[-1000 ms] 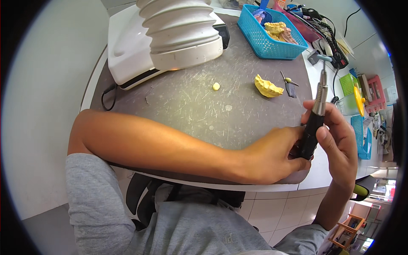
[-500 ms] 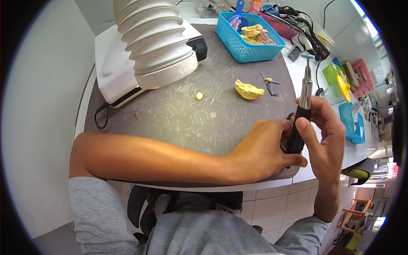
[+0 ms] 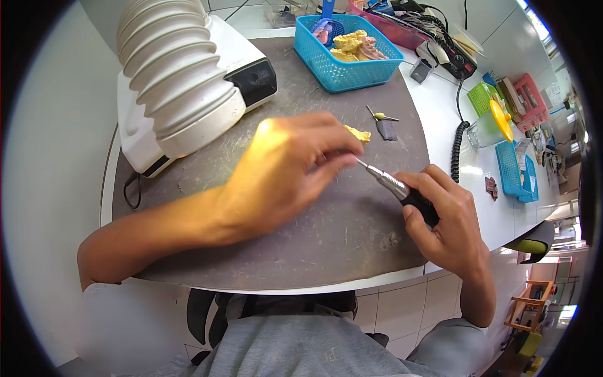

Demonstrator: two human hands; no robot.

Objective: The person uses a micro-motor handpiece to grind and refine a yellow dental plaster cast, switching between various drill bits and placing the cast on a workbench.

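Note:
My right hand (image 3: pixel 443 217) is closed around a black-and-silver dental handpiece (image 3: pixel 399 186), its nose angled up and left. At that nose the thumb and fingers of my left hand (image 3: pixel 295 169) close in a pinch on the thin bur (image 3: pixel 360 162); the bur's head is hidden by them. Just beyond these fingers lies a yellow plaster dental cast (image 3: pixel 359 134), partly covered. To its right are loose burs (image 3: pixel 380 116), one with a yellowish head, and a small dark grey piece (image 3: pixel 386 130). The small pale yellow piece from earlier is out of sight.
A white box unit (image 3: pixel 129 135) with a ribbed hose (image 3: pixel 182 69) stands at left on the grey mat (image 3: pixel 301 257). Behind is a blue basket (image 3: pixel 342 75) of casts. Along the right lie a coiled cord (image 3: pixel 458 151), a yellow-lidded jar (image 3: pixel 487 132) and another blue basket (image 3: pixel 515 173).
My left hand has moved from the handpiece's rear end up to its tip. The handpiece has swung from nearly upright to pointing left. The view has shifted slightly.

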